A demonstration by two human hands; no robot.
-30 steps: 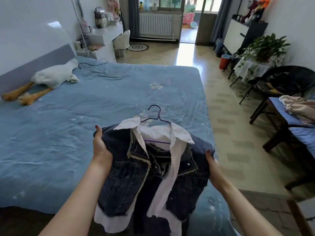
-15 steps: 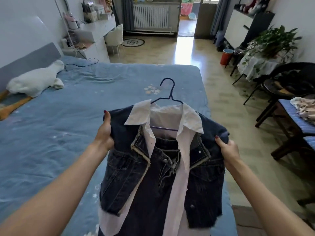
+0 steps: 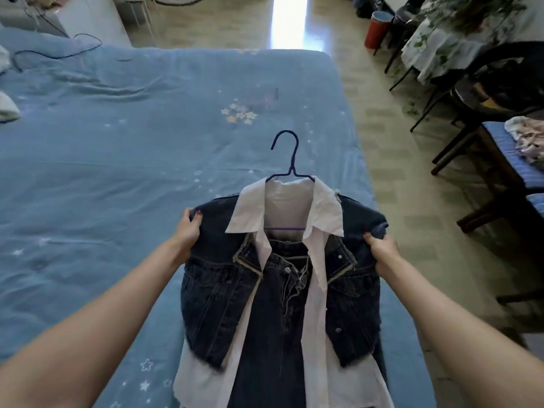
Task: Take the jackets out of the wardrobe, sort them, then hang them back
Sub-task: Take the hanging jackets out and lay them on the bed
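A dark denim jacket (image 3: 215, 284) hangs on a blue wire hanger (image 3: 290, 160), layered over a white shirt (image 3: 315, 290) and dark jeans. I hold it spread out flat above the near end of the blue bed (image 3: 117, 148). My left hand (image 3: 188, 229) grips the jacket's left shoulder, thumb on top. At the right shoulder, my right hand (image 3: 381, 251) grips the denim. The hanger's hook points away from me. No wardrobe is in view.
A tiled floor strip (image 3: 379, 148) runs along the bed's right side. Dark chairs (image 3: 494, 92), a cloth-covered table with a plant (image 3: 459, 36), a red bin (image 3: 375, 29) and a blue-cushioned bench with clothes (image 3: 518, 148) line the right. A cable (image 3: 73, 45) lies on the bed's far left.
My view has tilted down and moved over the bed. Both hands have carried the jacket forward and spread it wider over the bedspread; the grips on the shoulders are unchanged.
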